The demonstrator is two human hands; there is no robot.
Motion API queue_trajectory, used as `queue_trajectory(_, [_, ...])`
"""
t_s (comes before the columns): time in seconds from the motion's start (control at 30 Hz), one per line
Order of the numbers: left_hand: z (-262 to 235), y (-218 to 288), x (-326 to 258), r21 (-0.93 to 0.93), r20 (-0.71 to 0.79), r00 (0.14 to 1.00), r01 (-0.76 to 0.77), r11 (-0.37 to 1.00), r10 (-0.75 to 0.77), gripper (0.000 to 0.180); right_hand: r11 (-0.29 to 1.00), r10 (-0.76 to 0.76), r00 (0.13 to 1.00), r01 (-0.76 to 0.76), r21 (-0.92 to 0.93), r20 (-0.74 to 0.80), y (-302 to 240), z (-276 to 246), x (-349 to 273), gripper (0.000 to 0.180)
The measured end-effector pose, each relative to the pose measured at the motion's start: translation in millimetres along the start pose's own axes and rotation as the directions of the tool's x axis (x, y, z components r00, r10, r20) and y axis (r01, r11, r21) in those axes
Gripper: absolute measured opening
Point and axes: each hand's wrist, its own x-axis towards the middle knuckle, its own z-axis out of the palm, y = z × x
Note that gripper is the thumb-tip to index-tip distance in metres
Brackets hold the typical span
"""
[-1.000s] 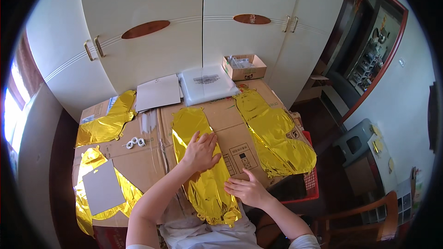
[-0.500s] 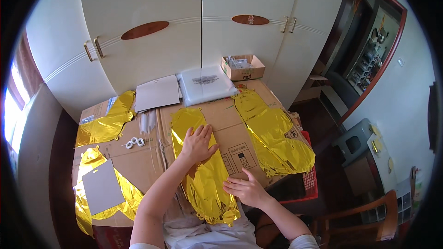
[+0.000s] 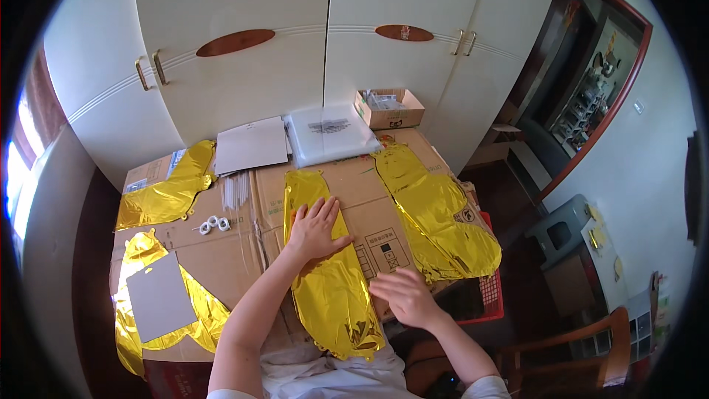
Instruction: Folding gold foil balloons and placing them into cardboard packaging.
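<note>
A flat gold foil balloon [image 3: 334, 303] lies lengthwise in front of me, folded into a long strip, its near end hanging toward my lap. My left hand [image 3: 317, 230] rests flat on its upper half, fingers stretched out. Beside the balloon's right edge is my right hand [image 3: 406, 297], slightly blurred, its fingers extended and nothing seen in them. Whether those fingertips touch the foil I cannot tell. To the right lies another flat gold foil balloon [image 3: 436, 214], wider and wrinkled.
Cardboard [image 3: 244, 258] covers the table. On it are a grey card [image 3: 159, 299] over gold foil, more foil [image 3: 166, 196], white ribbon rolls [image 3: 214, 224], white straws [image 3: 235, 191], pale sheets [image 3: 252, 146], a clear bag stack [image 3: 332, 133] and a small carton [image 3: 410, 112]. A wooden chair [image 3: 617, 340] stands right.
My right hand has drawn back from the foil's edge, slightly right and up. The middle balloon looks narrower and smoother at its lower part. My left hand stays on it.
</note>
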Motion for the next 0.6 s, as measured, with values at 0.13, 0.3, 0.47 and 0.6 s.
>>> queue_trajectory(0.13, [-0.8,-0.4,0.7,-0.006,-0.001,1.0,-0.002,1.0,0.002,0.094,0.995,0.075,0.994,-0.069,0.074,-0.078,20.9,9.4,36.3,0.022])
queue_trajectory(0.3, [1.8,-2.4,1.1,0.008,-0.006,1.0,-0.008,1.0,0.008,0.091,0.996,0.085,0.996,-0.085,-0.033,-0.005,35.9,22.5,69.3,0.028])
queue_trajectory(0.47, [2.4,-3.0,1.9,0.007,-0.004,1.0,-0.007,1.0,0.007,0.091,0.988,0.134,0.99,-0.13,-0.089,0.043,44.1,32.2,57.8,0.033])
queue_trajectory(0.6, [5.0,-3.9,-0.1,0.014,-0.001,1.0,-0.011,1.0,0.011,0.091,0.983,0.154,0.978,-0.137,-0.123,0.141,42.6,28.2,50.6,0.042])
